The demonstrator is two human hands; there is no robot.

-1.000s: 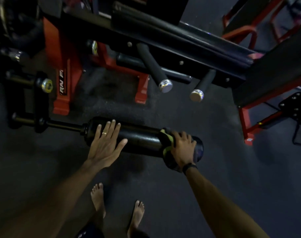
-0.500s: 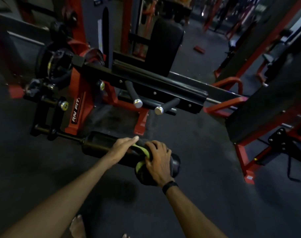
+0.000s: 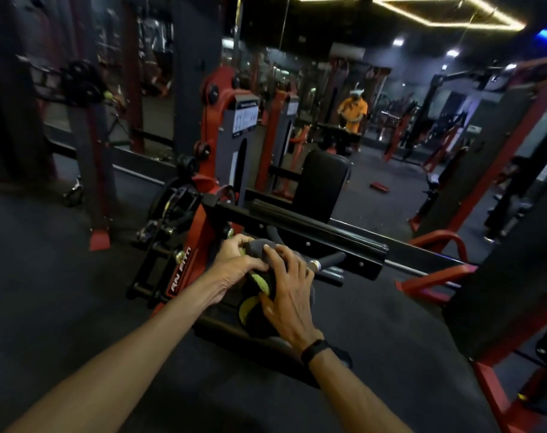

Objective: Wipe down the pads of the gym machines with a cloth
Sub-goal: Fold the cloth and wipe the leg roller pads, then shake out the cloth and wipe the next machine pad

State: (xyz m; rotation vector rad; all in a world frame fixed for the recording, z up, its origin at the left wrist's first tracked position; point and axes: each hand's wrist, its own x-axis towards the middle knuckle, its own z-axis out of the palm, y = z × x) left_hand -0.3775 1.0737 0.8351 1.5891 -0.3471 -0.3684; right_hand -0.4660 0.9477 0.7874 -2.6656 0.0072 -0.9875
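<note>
You are pinching the far edge of the cloth (image 3: 259, 250) with your left hand (image 3: 236, 265), likely refolding it for a clean face. Your right hand (image 3: 289, 295) is clasping its near part just above the roller pad (image 3: 250, 317), keeping it bunched between both hands.

Both arms reach forward; the left hand (image 3: 234, 265) and right hand (image 3: 289, 289) meet, fingers curled, gripping.
</note>
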